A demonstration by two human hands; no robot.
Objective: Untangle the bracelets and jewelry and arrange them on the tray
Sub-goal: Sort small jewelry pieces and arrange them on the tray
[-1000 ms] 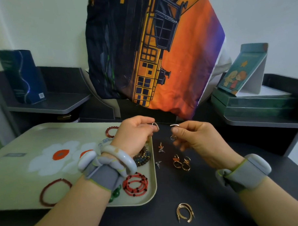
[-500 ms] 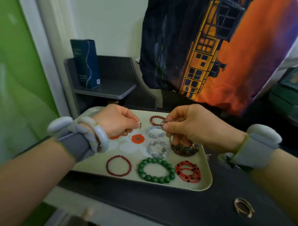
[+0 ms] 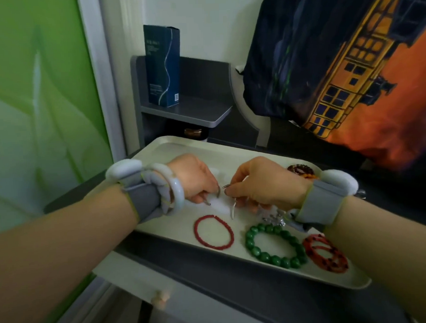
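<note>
Here, two small silver hoops sit pinched at mid-frame just above the tray (image 3: 235, 264): the left hand (image 3: 192, 183) has its fingers closed on one hoop (image 3: 218, 191), and the right hand (image 3: 263, 183) has its fingers clamped on the other (image 3: 226, 185), with a thin silver piece (image 3: 233, 209) dangling beneath. Below them lie a red bracelet (image 3: 214, 232), a green bead bracelet (image 3: 275, 245) and a red-and-black bracelet (image 3: 325, 253), each apart. The risk, I judge, is that the dangling piece drops onto the red bracelet and snags, or a hoop slips from the fingers and rolls off the tray, whose near edge overhangs the tabletop (image 3: 211, 277) at lower centre.
</note>
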